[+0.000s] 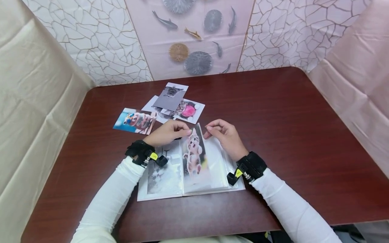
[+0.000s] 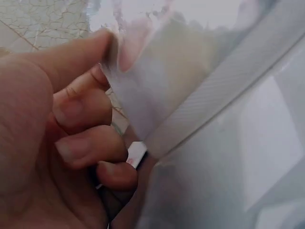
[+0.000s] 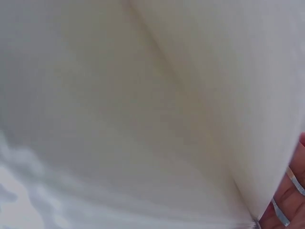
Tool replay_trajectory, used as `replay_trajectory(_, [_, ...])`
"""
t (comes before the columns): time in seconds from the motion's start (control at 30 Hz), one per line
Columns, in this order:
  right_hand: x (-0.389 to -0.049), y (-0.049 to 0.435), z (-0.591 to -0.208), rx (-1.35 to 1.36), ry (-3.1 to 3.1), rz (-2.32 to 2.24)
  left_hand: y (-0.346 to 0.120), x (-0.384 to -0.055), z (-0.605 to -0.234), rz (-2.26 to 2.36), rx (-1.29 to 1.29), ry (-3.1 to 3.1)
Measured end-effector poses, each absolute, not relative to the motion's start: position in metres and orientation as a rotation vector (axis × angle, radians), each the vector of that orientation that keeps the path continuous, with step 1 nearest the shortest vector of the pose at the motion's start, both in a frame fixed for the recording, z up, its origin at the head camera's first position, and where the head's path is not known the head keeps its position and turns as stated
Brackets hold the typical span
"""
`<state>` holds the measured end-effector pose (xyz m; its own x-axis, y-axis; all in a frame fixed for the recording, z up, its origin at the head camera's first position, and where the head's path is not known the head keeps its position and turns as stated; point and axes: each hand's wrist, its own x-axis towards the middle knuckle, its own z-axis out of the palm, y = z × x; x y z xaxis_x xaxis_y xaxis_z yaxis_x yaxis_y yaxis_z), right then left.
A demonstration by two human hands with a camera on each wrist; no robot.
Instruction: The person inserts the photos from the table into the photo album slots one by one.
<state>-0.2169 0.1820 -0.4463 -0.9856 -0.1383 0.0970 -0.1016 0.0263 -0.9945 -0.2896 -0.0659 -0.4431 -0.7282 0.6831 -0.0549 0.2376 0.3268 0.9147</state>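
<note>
An open photo album point(image 1: 212, 184) with clear pocket pages lies near the front of the table. A kitten photo point(image 1: 193, 152) stands in its middle pocket, the lower part hazy behind plastic and the upper part sharper. My left hand point(image 1: 170, 131) pinches the photo's upper left edge between thumb and index finger. In the left wrist view, the other fingers of the left hand point(image 2: 81, 124) are curled beside the plastic. My right hand point(image 1: 225, 136) pinches the top of the clear page right of the photo. The right wrist view is mostly filled by a whitish sheet point(image 3: 143, 119), part of the fingers hidden behind it.
Beyond the album lie several loose photos: a blue one point(image 1: 135, 120) with a cat in glasses, a grey one point(image 1: 170, 98) on top of a pile, and one with a pink ball point(image 1: 189, 110). Cloth curtains point(image 1: 39, 77) border the brown table point(image 1: 273, 111).
</note>
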Motion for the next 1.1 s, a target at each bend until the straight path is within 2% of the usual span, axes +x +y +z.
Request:
replay_trajectory(0.5, [-0.226, 0.174, -0.44, -0.239, 2.246, -1.997, -0.137, -0.265, -0.436, 1.665, 0.668, 2.118])
replay_trajectory(0.9, [-0.225, 0.178, -0.442, -0.218, 2.256, -1.956, -0.152, -0.243, -0.443, 1.708, 0.464, 2.153])
replay_trajectory(1.1, [-0.221, 0.18, -0.445, -0.184, 2.268, -1.96, -0.15, -0.235, -0.443, 1.761, 0.277, 2.245])
